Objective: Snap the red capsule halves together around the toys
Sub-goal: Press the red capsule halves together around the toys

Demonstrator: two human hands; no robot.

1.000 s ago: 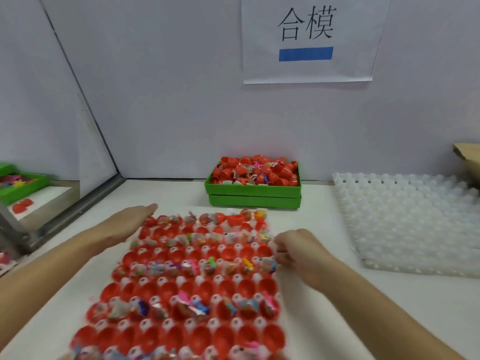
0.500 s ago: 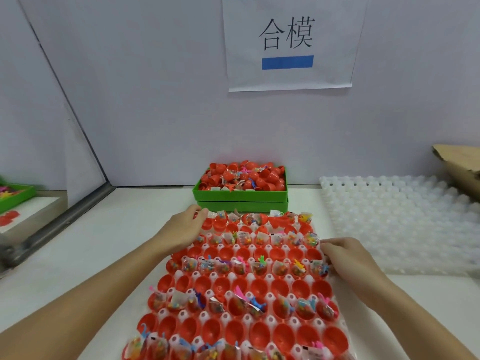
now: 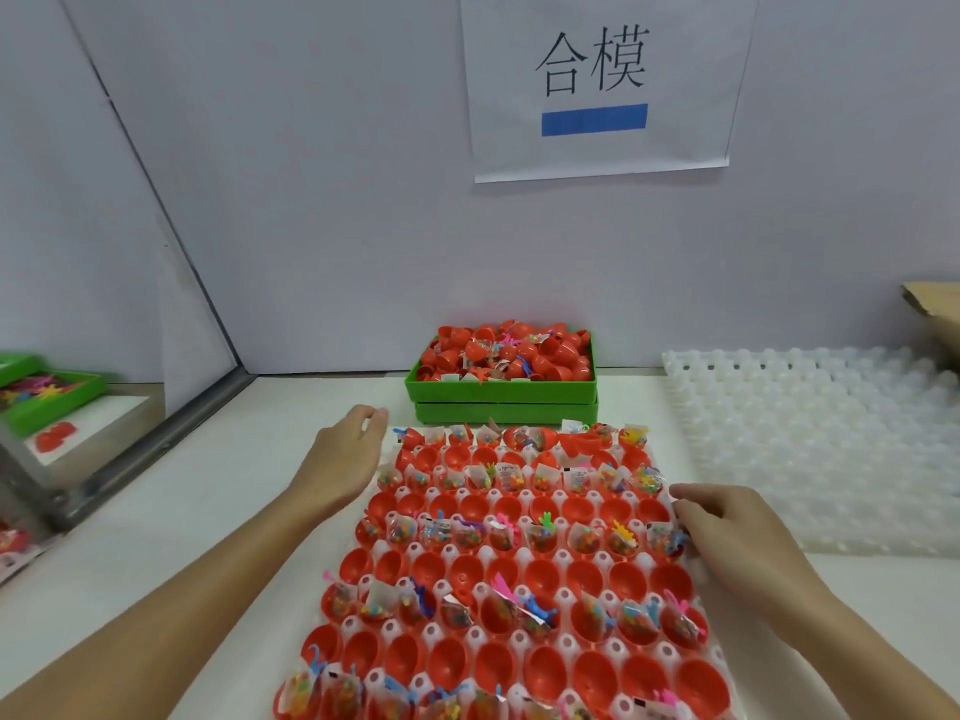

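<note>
Tray [image 3: 698, 595]: white, centre-bottom, rows of red capsule halves [image 3: 470, 569], some w/ toys [image 3: 540, 532].
L hand [image 3: 345, 454]: fingers relaxed, holds nothing, at tray's upper-left corner.
R hand [image 3: 727, 527]: fingers curled on tray's right edge.

Capsule tray [image 3: 691, 595] near rows cut off by bottom edge.

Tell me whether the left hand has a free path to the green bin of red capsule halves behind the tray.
Probably yes. The left hand hovers open by the tray's far left corner, and only bare tabletop lies between it and the green bin. Nothing stands in between.
</note>
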